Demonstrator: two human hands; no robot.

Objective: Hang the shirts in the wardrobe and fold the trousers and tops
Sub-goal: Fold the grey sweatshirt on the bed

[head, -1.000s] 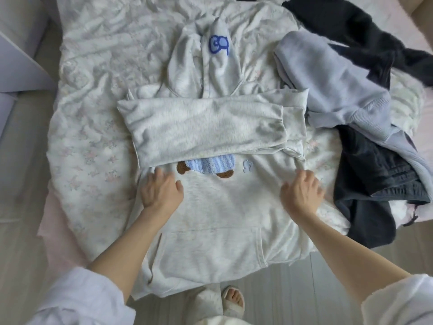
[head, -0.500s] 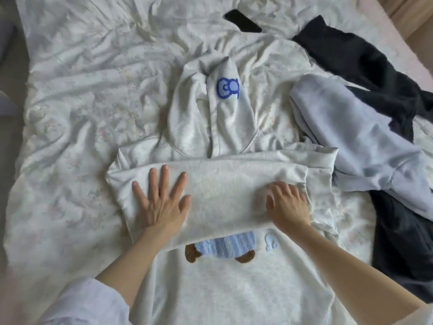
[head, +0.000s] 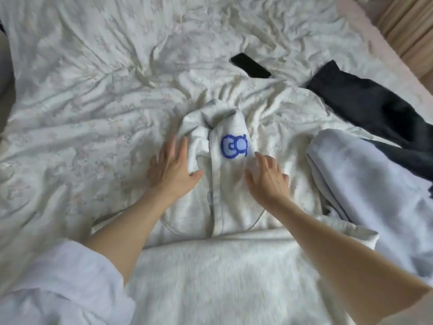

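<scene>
Both hands lie flat and open, left hand (head: 172, 168) and right hand (head: 267, 178) flanking the white hoodie (head: 225, 266) hood mid-bed, wrinkled sheet (head: 93, 102) spreading bare toward the bed's left edge.

Your pale grey hoodie (head: 210, 266) lies flat on the bed, sleeves folded across its chest, hood with blue emblem pointing away.
</scene>
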